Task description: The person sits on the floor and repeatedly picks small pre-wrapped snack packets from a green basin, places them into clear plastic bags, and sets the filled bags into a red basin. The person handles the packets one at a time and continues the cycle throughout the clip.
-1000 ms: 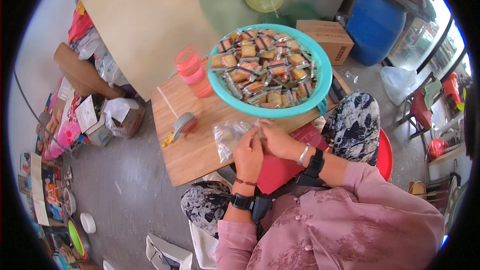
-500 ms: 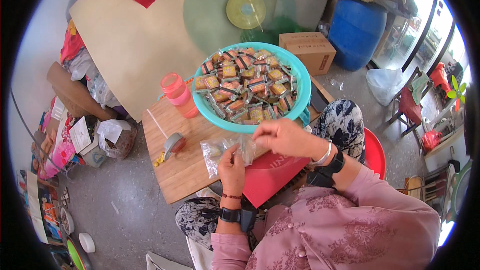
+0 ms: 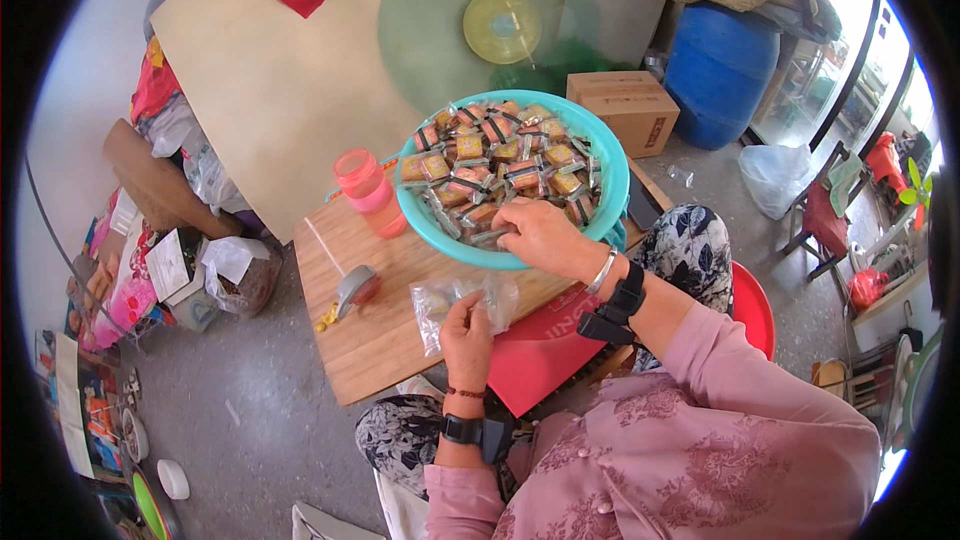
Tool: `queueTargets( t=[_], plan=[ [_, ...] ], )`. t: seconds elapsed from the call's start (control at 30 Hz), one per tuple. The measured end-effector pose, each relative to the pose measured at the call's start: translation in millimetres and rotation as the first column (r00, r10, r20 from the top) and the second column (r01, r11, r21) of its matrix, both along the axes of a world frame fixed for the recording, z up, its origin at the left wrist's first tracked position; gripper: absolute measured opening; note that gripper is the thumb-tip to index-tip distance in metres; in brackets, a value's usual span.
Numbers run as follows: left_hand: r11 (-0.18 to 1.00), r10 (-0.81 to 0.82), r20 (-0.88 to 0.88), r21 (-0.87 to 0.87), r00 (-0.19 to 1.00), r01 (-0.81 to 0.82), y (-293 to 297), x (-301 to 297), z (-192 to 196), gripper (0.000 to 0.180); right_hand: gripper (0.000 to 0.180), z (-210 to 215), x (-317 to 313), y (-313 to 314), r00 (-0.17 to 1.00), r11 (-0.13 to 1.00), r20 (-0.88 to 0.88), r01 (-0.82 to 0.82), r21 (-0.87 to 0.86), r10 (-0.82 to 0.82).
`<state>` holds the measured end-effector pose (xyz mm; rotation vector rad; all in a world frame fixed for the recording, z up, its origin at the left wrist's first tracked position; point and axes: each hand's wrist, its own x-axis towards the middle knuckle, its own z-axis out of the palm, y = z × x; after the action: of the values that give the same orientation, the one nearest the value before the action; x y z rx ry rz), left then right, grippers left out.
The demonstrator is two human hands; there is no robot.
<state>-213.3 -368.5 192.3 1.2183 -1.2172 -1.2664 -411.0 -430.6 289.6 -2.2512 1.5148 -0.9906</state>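
Note:
My left hand (image 3: 466, 340) pinches the edge of a clear plastic bag (image 3: 432, 306) that lies on the wooden board, with something pale inside it. Over the near rim of a turquoise basin (image 3: 612, 202), my right hand (image 3: 548, 237) reaches down with bent fingers. Its fingertips touch the pile of small wrapped snack cakes (image 3: 524, 174), and what they grip is hidden. The cakes are in clear wrappers with dark or yellow labels and heap up inside the basin.
The wooden board (image 3: 335, 365) carries a pink bottle (image 3: 368, 195), a grey-topped lid with a straw (image 3: 357, 288) and small yellow bits (image 3: 327, 317). A phone (image 3: 643, 204) lies right of the basin. A red bag (image 3: 540, 350) covers the near edge. Behind stand a cardboard box (image 3: 625, 112) and blue barrel (image 3: 722, 75).
My right hand has left the plastic bag and moved up and forward onto the wrapped cakes in the basin. My left hand stays on the bag. The whole view has shifted slightly.

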Motion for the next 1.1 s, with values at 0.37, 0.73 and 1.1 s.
queueTargets(
  t=[0.37, 0.73, 1.1],
  plan=[
    [0.993, 0.026, 0.004, -0.116, 1.0, -0.026, 0, -2, 3, 0.021, 0.011, 23, -19, 13, 0.612, 0.849, 0.735, -0.187, 0.494, -0.292],
    [0.995, 0.027, 0.033, -0.1, 0.999, -0.024, 0, 1, 5, 0.023, 0.011, 32, -19, 42, 0.667, 0.852, 0.713, -0.228, 0.472, -0.216],
    [0.997, 0.057, -0.07, -0.042, 0.996, -0.06, 6, 4, 18, 0.023, 0.009, -7, 9, 93, 0.853, 0.88, 0.511, -0.158, 0.448, -0.107]
  ],
)
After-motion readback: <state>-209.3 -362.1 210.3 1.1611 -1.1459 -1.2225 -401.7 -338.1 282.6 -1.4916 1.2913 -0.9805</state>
